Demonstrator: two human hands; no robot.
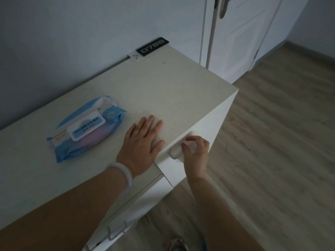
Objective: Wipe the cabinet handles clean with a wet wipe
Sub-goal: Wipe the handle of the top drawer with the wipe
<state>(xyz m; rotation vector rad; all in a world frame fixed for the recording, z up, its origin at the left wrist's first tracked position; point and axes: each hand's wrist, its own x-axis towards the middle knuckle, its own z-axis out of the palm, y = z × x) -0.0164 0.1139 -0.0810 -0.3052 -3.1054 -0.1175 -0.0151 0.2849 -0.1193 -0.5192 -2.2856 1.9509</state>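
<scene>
One view only, from the head camera, looking down in dim light on a pale cabinet top (163, 84) that runs from about eight o'clock up to one o'clock, against a plain bluish wall (72, 29). Grey wood-look flooring (281, 133) fills the three to five o'clock side, and a white panelled door (244, 37) with a metal lever (223, 6) stands at one o'clock. At twelve o'clock, on the back edge of the top, a black plaque reading 0788 (152, 46) lies beside a small white tag (135, 56). At nine o'clock a blue wet-wipe pack (85, 127) lies flat on the top with its white flip lid closed, so its contents are hidden. Just right of it, the left hand (143, 144) rests palm-down with fingers straight and spread on the top near its front edge; a pale bangle (121, 173) circles that wrist. Over the edge, at about four o'clock of centre, the right hand (196, 151) curls its fingers round a white wet wipe (191, 146), pressing it on the cabinet handle (175, 153) of the top drawer front. Another white handle (117, 230) shows at six o'clock, partly behind the left forearm.
</scene>
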